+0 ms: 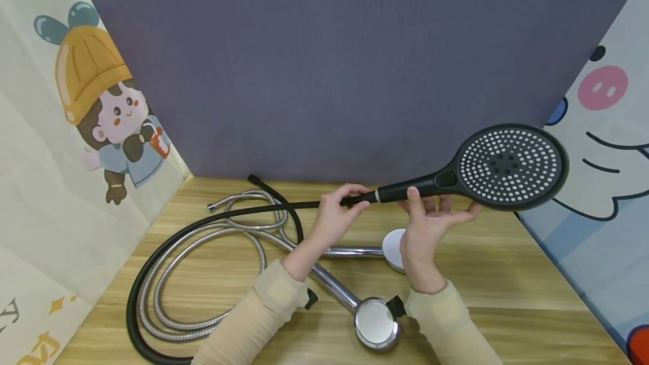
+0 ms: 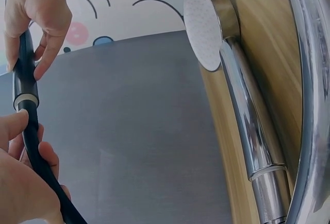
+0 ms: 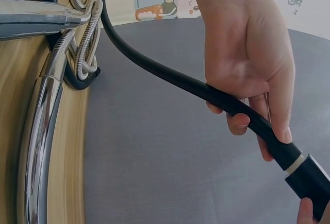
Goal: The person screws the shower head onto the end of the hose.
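A black shower head (image 1: 507, 167) with a white-dotted oval face is held up above the wooden table, its handle sloping down to the left. My right hand (image 1: 428, 235) grips that handle, thumb on the near side. At the handle's lower end, a pale ring (image 2: 27, 99) marks where the black hose (image 3: 170, 77) meets it. My left hand (image 1: 337, 213) pinches the hose end just beside this ring, with fingers curled round it in the right wrist view. Two chrome shower heads lie below: one with a mirror-like round face (image 1: 376, 323), one with a white face (image 1: 394, 249).
Coiled silver metal hoses (image 1: 167, 310) and the rest of the black hose lie on the left of the wooden table (image 1: 507, 275). A grey-blue panel (image 1: 324, 72) stands behind. Cartoon-printed sheets flank it, left (image 1: 35, 196) and right (image 1: 583, 185).
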The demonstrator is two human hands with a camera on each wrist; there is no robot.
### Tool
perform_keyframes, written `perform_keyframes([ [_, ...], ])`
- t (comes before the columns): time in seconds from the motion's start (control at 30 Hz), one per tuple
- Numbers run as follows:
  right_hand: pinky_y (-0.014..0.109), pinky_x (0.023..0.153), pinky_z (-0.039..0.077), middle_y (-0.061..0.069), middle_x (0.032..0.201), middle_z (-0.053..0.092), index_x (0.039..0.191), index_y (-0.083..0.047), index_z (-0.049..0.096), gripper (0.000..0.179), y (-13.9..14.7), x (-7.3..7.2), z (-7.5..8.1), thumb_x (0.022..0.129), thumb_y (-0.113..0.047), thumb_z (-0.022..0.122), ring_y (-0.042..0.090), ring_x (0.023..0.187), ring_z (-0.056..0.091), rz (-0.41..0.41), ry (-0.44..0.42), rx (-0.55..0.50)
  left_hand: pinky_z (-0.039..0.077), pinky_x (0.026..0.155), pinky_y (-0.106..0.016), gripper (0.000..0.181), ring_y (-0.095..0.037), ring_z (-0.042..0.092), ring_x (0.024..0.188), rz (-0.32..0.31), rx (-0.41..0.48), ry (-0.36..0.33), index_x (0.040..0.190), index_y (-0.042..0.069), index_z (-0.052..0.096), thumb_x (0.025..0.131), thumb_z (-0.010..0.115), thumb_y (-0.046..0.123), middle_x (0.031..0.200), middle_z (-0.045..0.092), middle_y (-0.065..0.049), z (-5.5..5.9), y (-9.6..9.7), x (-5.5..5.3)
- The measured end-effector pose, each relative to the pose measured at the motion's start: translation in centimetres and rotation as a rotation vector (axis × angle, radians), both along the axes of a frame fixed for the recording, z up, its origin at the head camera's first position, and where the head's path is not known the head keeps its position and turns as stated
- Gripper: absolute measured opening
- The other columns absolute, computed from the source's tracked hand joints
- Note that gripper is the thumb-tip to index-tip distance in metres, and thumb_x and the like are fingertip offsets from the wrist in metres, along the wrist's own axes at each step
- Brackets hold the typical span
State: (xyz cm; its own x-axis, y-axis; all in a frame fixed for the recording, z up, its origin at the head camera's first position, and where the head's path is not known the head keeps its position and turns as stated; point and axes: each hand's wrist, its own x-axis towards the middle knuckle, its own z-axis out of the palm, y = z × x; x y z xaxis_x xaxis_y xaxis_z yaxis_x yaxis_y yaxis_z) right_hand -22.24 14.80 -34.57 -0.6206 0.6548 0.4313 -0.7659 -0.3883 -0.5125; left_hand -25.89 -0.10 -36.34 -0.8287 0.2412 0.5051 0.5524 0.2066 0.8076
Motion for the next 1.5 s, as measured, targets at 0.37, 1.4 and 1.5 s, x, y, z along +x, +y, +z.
perform_keyframes([
  [0.37, 0.038, 0.065, 0.058, 0.015, 0.112, 0.044, 0.143, -0.037, 0.004, 0.102, 0.06, 0.03, -0.02, 0.079, 0.013, 0.066, 0.024, 0.077, 0.057, -0.009, -0.001, 0.003, 0.053, 0.066, -0.029, 0.028, -0.018, 0.061, 0.082, -0.004, 0.013, 0.020, 0.109, 0.014, 0.064, 0.082, 0.073, 0.014, 0.106, 0.068, 0.000, 0.15, -0.04, 0.25],
  [1.4, 0.040, 0.065, 0.058, 0.015, 0.111, 0.044, 0.142, -0.037, 0.005, 0.101, 0.12, -0.12, 0.01, 0.079, 0.012, 0.066, 0.024, 0.078, 0.057, -0.011, -0.019, -0.008, 0.050, 0.087, -0.042, 0.024, -0.017, 0.061, 0.102, 0.010, -0.019, 0.007, 0.109, 0.011, 0.065, 0.087, 0.068, 0.021, 0.107, 0.068, -0.002, 0.09, -0.13, 0.15],
  [1.5, 0.041, 0.065, 0.058, 0.016, 0.112, 0.044, 0.143, -0.037, 0.005, 0.101, 0.09, -0.17, 0.00, 0.079, 0.013, 0.066, 0.025, 0.080, 0.058, -0.014, -0.016, -0.011, 0.051, 0.082, -0.040, 0.023, -0.015, 0.061, 0.098, 0.019, -0.001, 0.003, 0.107, 0.014, 0.066, 0.085, 0.070, 0.020, 0.105, 0.068, -0.001, 0.09, -0.08, 0.14],
])
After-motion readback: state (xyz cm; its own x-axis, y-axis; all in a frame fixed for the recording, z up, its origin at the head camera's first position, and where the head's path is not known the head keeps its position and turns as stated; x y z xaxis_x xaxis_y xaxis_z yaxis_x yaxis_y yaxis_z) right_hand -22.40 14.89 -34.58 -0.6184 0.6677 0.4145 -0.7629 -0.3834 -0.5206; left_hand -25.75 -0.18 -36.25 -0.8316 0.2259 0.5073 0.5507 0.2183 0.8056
